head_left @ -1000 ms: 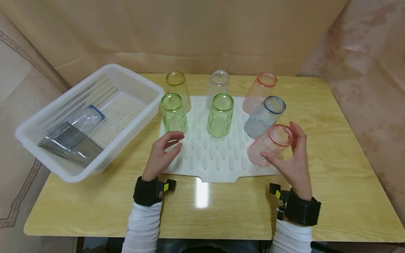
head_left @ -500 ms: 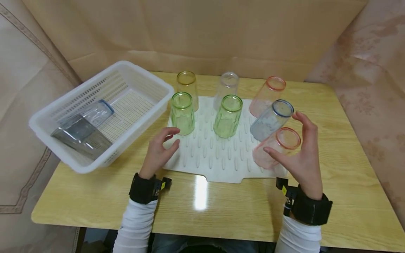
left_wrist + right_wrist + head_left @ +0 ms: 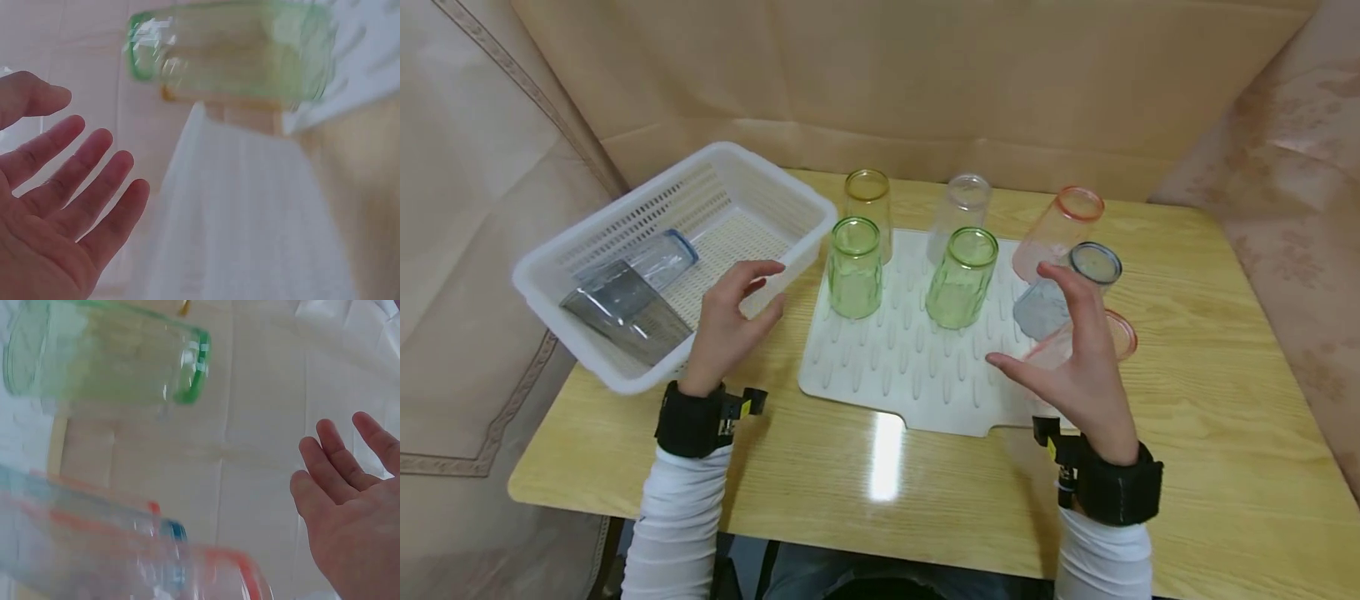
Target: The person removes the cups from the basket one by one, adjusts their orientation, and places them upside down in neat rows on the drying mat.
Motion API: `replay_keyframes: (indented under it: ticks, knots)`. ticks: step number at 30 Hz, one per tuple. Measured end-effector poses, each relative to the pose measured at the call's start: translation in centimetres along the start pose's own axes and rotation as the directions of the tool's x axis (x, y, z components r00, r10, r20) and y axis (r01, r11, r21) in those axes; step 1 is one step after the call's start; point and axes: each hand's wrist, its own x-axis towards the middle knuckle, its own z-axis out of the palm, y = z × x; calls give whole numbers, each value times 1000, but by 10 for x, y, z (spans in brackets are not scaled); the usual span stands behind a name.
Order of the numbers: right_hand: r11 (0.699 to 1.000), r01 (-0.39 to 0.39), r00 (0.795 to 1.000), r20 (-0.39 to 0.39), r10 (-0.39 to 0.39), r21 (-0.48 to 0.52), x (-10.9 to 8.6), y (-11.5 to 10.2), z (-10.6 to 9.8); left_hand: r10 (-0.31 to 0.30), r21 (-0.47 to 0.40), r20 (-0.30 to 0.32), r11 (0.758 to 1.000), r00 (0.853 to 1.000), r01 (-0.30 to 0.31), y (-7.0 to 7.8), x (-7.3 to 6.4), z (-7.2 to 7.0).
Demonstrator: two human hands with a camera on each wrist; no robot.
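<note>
My left hand hovers at the right side of the white plastic basket, fingers apart and holding nothing. Inside the basket lie a grey glass and a blue-rimmed glass. My right hand is over the right part of the white pegged mat, thumb and fingers spread around air. Behind that hand, partly hidden, a pink glass leans to the right. Beyond it leans a blue glass. Two green glasses, one at left and one mid-mat, stand on the mat.
Along the mat's back are an amber glass, a clear glass and a tilted pink-rimmed glass. A beige curtain hangs behind the wooden table.
My right hand has let go of the front pink glass and drawn off to its left. My left hand has moved left from the mat's edge to the basket. The head view has shifted.
</note>
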Motion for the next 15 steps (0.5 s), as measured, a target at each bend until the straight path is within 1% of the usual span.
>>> replay_keyframes:
  ticks: [4, 6, 9, 13, 15]
  knots:
    - [1000, 1, 998, 59, -1, -6, 2, -1, 11, 26, 94, -1, 995, 1000, -26, -1, 6, -25]
    - [1000, -8, 996, 88, 8, 2, 3, -1, 18, 44, 156, 4, 987, 999, -45, -4, 8, -40]
    - [1000, -14, 991, 135, 13, 7, 4, 1, 28, 50, 246, 26, 968, 998, -55, -8, 9, -67]
    - [1000, 6, 980, 198, -6, 1, 6, 3, 42, 0, 320, 45, 947, 999, -14, -9, 8, -105]
    - [1000, 7, 973, 232, -9, 7, 7, 4, 48, -30, 347, 47, 938, 998, 12, -9, 7, -120]
